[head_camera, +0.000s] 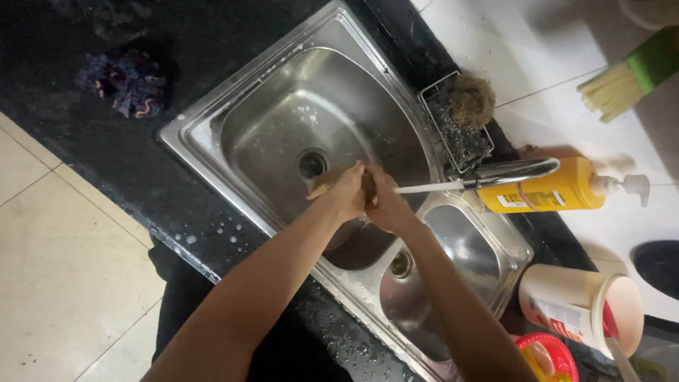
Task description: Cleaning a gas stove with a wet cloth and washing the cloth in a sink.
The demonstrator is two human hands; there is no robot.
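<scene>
Gleaming steel sink [283,85]; black counter [64,152]; tiled floor [64,283]

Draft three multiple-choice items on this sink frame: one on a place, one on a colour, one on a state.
1. Where are both hands?
A. Over the large sink basin
B. On the floor tiles
C. Inside the wire rack

2. What colour is the pump bottle?
A. Blue
B. Yellow
C. Black

3. Is the tap running?
A. No, dry
B. Tap hidden
C. Yes, a stream reaches the hands

Key:
1 A: the left hand and right hand meet above the large sink basin.
2 B: the pump bottle by the wall is yellow.
3 C: a white stream runs from the tap to the hands.
</scene>
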